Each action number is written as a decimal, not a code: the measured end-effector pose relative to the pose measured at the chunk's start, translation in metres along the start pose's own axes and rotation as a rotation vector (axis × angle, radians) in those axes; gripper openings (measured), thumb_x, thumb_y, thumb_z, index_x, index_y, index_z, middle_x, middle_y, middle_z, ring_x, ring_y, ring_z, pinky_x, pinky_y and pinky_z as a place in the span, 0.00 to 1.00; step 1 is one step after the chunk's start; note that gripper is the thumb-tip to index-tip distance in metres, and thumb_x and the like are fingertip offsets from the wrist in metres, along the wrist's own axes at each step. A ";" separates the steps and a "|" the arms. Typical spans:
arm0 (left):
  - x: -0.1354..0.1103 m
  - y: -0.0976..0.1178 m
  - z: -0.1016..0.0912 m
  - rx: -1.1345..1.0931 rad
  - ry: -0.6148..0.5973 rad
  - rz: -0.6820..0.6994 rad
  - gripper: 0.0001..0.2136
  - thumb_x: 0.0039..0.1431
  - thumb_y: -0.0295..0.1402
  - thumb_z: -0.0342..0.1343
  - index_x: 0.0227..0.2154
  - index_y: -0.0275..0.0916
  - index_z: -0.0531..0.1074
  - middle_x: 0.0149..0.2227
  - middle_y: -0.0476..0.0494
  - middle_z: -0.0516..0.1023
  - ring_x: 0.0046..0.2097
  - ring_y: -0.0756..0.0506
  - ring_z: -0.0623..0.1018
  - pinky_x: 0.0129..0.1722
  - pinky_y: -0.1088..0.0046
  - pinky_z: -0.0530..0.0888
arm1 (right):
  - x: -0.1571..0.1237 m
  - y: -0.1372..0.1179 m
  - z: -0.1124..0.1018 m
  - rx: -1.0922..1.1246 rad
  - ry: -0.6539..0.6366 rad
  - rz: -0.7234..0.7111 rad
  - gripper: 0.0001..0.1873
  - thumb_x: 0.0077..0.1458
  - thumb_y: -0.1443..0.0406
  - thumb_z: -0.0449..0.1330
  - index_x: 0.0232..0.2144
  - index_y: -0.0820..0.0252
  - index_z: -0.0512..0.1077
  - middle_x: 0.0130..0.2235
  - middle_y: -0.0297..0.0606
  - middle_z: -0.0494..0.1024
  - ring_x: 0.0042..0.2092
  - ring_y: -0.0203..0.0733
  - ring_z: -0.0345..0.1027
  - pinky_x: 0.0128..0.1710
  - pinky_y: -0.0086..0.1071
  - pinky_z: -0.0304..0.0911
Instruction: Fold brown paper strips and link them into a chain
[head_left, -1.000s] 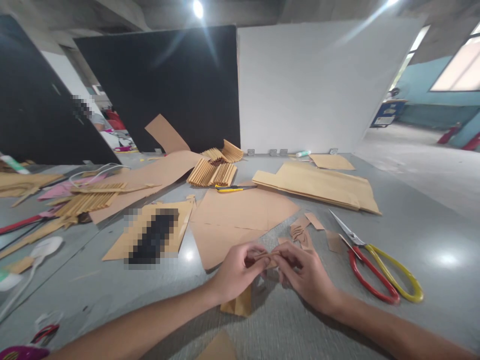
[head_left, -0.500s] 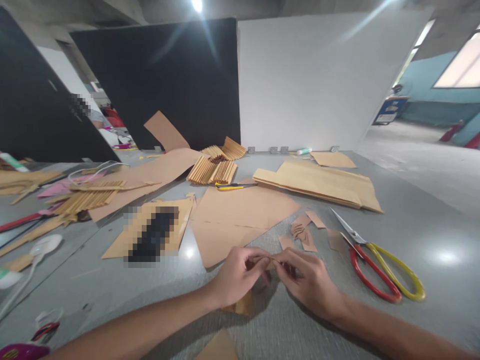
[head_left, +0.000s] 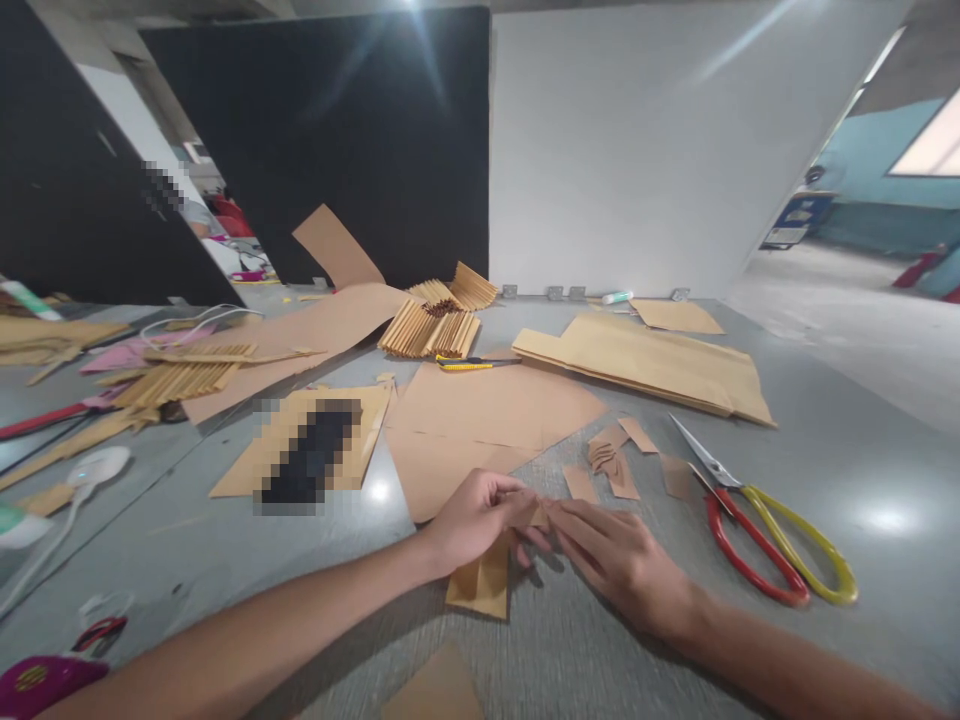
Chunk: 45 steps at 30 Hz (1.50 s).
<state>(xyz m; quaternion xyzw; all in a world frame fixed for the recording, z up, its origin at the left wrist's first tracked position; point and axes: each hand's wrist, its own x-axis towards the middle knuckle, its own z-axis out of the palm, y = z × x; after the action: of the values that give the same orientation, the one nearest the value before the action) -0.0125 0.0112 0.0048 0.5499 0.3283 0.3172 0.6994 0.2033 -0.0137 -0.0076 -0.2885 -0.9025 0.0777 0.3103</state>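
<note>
My left hand [head_left: 480, 525] and my right hand [head_left: 619, 550] meet above the grey table, both pinching a small piece of brown paper [head_left: 538, 513]. The fingers cover much of it. Below my left hand lies a folded strip of brown paper [head_left: 481, 590], and another brown piece [head_left: 439, 685] lies at the near edge of the view. Several small cut brown paper pieces [head_left: 611, 465] are scattered just beyond my right hand. A large brown paper sheet [head_left: 480, 420] is spread out behind my hands.
Scissors with red and yellow handles [head_left: 772, 530] lie open on the right. A yellow utility knife [head_left: 469, 364] rests before pleated paper stacks [head_left: 431, 328]. Folded brown paper [head_left: 645, 365] is at the back right; a white cable device [head_left: 97, 468] is left. Upright boards [head_left: 600, 150] stand behind.
My hands have shifted slightly, with the right fingers now flatter over the small paper piece. More of the folded strip under my left hand shows. The view has tilted slightly.
</note>
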 end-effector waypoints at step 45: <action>0.004 -0.005 -0.006 -0.156 0.010 0.024 0.19 0.59 0.45 0.65 0.38 0.32 0.73 0.32 0.38 0.81 0.33 0.44 0.82 0.40 0.65 0.78 | -0.001 0.007 -0.002 -0.106 -0.053 -0.062 0.14 0.71 0.70 0.49 0.54 0.63 0.71 0.43 0.46 0.79 0.38 0.42 0.75 0.35 0.33 0.71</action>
<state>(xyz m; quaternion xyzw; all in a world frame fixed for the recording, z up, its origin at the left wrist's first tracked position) -0.0149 0.0165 -0.0019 0.4962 0.2997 0.3529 0.7345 0.2090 -0.0085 -0.0091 -0.2744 -0.9217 0.0277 0.2728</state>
